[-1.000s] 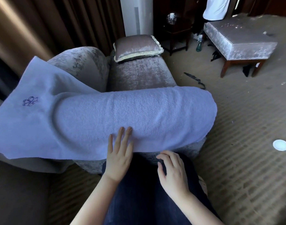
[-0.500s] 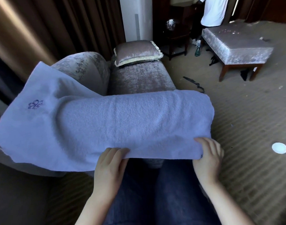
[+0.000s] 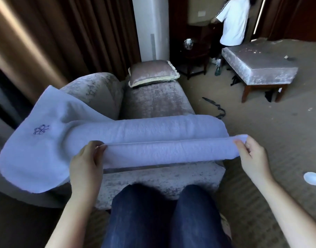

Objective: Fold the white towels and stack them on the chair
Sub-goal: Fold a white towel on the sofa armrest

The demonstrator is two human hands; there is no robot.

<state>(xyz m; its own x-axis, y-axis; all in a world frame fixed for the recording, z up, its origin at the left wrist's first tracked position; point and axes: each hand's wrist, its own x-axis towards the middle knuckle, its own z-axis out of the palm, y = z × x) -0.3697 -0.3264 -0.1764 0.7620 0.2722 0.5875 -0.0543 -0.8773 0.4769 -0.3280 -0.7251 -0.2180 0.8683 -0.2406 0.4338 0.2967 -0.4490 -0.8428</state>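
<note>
Fingers of my left hand (image 3: 85, 163) curl round the near edge of the white terry towel (image 3: 153, 130) draped across the grey velvet chair (image 3: 153, 102); my right hand (image 3: 252, 155) pinches its other end.

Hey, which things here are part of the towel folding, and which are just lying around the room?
Job: white towel, left hand and right hand pinching its near edge, chair beneath it.
Lying about: cushion, footstool, white disc and dark strap on the carpet.

head camera, looking forward and down, close over chair (image 3: 153, 104)
</note>
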